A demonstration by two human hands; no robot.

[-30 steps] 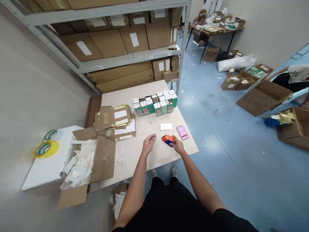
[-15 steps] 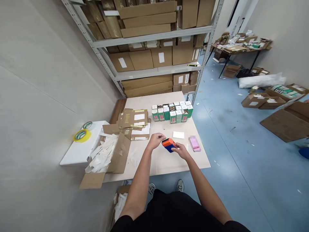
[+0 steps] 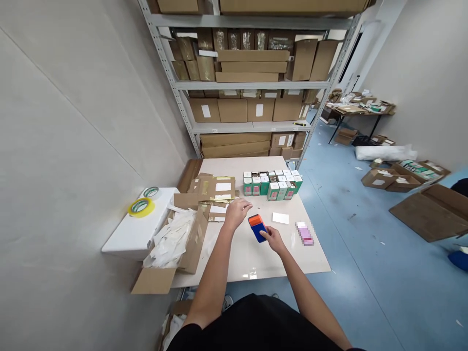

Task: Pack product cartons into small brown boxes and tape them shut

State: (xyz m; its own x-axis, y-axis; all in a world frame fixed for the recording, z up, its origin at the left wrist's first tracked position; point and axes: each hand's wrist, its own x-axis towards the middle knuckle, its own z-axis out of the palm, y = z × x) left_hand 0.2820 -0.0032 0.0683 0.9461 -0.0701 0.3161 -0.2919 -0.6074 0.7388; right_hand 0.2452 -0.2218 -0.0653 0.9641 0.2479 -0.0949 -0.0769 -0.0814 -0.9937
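Observation:
My right hand grips a small boxy item over the table, thumb across its lower right. It has a blue body, an orange upper end and a dark top edge; its exact kind is unclear. Just up and left of it, apart from its dark edge, is my left hand, fingers pressed together. Anything between those fingertips is too small to make out. A white card lies beyond my right hand, and a blurred pink item lies to its right. Behind stand several green and white boxes in rows.
Flattened cardboard lies on the table's back left. An open carton of white paper strips stands at the left edge. Beside it, a yellow tape roll rests on a white surface. A metal rack of cartons stands behind.
My left hand has drawn up and away from the boxy item's dark edge, widening the gap. My right hand keeps its hold, the item now more upright. The view has tilted up.

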